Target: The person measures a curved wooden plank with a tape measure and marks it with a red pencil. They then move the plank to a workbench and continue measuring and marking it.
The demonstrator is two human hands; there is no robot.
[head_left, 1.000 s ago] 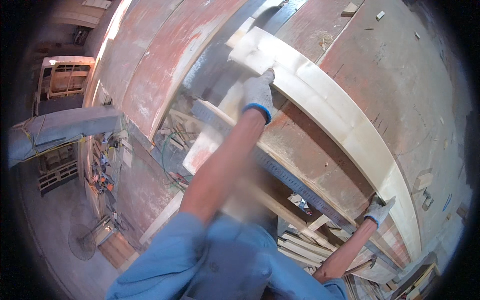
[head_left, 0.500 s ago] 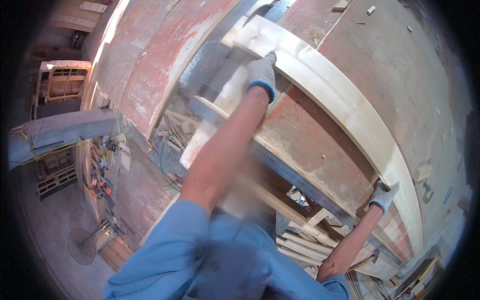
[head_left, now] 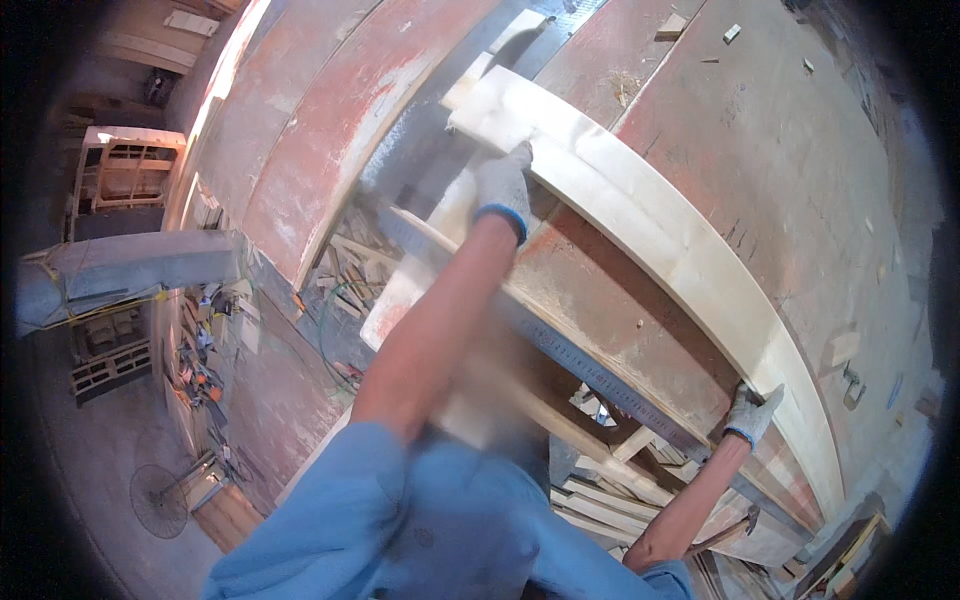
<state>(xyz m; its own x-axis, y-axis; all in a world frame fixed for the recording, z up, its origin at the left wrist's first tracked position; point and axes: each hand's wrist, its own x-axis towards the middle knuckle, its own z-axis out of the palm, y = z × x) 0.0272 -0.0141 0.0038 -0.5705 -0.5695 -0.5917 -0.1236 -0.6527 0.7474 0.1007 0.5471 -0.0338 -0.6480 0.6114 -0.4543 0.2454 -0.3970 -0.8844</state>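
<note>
A long curved strip of pale wood (head_left: 660, 250) runs from the upper middle down to the right over a stained board. My left hand (head_left: 503, 180), in a grey knit glove with a blue cuff, is closed on its inner edge near the upper end. My right hand (head_left: 750, 408), gloved alike, is closed on the same edge near the lower right end. Below the curved strip lies a straight timber with a long metal rule (head_left: 590, 370) along it, partly hidden by my left forearm.
Weathered reddish panels (head_left: 280, 150) fill the upper left, with a concrete beam (head_left: 120, 275) below them. At left are a wooden frame (head_left: 130, 170), a standing fan (head_left: 158, 500) and tools (head_left: 200, 370). Offcuts (head_left: 350, 270) lie under the work, and loose timber strips (head_left: 600, 510) near my legs.
The curved strip and both hands on it went up between a second and half a second ago, then came back down toward me and slightly left. Both hands kept their grip.
</note>
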